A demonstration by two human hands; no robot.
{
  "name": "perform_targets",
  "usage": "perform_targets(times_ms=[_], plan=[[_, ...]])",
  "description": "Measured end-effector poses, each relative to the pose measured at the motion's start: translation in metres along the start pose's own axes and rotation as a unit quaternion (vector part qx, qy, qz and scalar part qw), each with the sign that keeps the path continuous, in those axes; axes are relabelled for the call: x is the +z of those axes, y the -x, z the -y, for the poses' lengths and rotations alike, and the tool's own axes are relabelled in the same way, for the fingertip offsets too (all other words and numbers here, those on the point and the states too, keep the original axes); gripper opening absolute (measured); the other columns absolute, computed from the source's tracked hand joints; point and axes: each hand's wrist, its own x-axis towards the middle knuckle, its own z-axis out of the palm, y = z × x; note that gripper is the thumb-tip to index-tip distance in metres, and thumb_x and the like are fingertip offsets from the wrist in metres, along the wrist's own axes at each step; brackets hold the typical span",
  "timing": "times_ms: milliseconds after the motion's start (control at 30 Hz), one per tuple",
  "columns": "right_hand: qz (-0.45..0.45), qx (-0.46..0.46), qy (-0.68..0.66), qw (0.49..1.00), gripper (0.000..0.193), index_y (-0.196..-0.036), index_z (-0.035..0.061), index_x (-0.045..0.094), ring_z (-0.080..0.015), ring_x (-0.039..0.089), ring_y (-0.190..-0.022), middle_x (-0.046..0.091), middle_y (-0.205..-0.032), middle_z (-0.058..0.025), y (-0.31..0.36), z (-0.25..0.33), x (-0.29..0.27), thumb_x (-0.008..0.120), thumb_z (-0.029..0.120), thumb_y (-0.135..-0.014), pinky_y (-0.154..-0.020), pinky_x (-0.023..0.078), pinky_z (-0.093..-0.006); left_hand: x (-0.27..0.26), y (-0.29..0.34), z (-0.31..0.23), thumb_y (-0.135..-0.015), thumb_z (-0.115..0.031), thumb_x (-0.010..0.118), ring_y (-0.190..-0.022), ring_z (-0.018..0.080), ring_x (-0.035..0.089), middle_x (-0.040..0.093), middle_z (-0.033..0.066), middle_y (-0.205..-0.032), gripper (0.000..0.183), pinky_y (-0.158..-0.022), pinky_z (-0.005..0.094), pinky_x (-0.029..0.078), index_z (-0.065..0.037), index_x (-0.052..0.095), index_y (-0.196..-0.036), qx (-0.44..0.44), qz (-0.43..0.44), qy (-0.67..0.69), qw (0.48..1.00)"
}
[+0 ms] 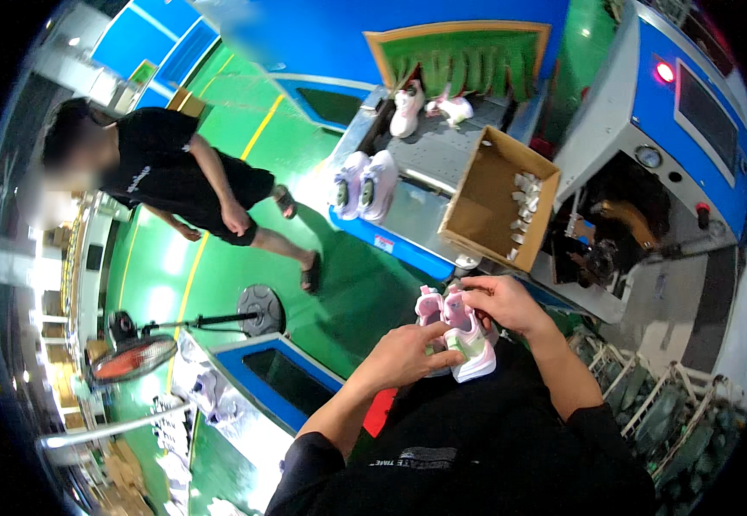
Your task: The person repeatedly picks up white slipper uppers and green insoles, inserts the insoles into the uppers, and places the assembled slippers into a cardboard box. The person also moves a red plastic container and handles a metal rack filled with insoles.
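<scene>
Close to my body I hold a pair of pink and white sneakers, side by side with their heels pointing away from me. My left hand (403,354) is closed round the left sneaker (429,306), and its fingers hide most of that shoe. On the other side, my right hand (511,304) grips the right sneaker (475,365) near the heel and collar. That shoe's white toe faces me. Another pair of white and lilac sneakers (378,185) stands on the metal end of the conveyor ahead.
A cardboard box (485,193) with small white pieces rests on the conveyor, before a green-curtained opening (468,64). More shoes (407,109) lie there. A blue machine (683,112) stands right, above a rack of shoe lasts (648,396). At left, a person (175,172) walks near a fan (132,357).
</scene>
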Motion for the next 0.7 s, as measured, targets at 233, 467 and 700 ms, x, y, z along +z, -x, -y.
perform_targets(times_ms=[233,467,700], plan=[[0.003,-0.1,0.099,0.99,0.045,-0.137,-0.0057,0.057,-0.011,0.062,-0.076,0.07,-0.099,-0.0064,0.003,-0.018,0.041,0.063,0.016,-0.099,-0.067,0.052,-0.0263,0.028,0.079,0.062,-0.088,-0.054,0.066,-0.102,0.0373,0.068,0.071,0.024,-0.11,0.061,-0.092,0.0442,0.05,-0.004,0.067,-0.123,-0.076,-0.076,0.171,0.979],[-0.045,-0.013,0.182,0.982,0.047,-0.14,-0.0046,0.056,-0.0122,0.057,-0.074,0.068,-0.104,-0.0104,0.006,-0.065,0.006,0.063,0.016,-0.099,-0.069,0.05,-0.0288,0.113,0.247,0.175,-0.081,-0.041,0.074,-0.094,0.0307,0.068,0.072,0.0164,-0.099,0.041,-0.084,0.0411,0.054,-0.008,0.074,-0.105,-0.367,-0.333,0.286,0.82],[-0.048,-0.018,0.429,0.902,0.045,-0.139,-0.0018,0.058,-0.0274,0.066,-0.101,0.07,-0.112,-0.0168,-0.009,-0.073,-0.031,0.061,0.014,-0.097,-0.088,0.053,-0.0381,0.226,0.494,0.315,-0.078,-0.017,0.076,-0.094,0.0306,0.066,0.07,0.0161,-0.097,0.022,-0.082,0.042,0.053,-0.002,0.07,-0.093,-0.485,-0.672,0.003,0.559]])
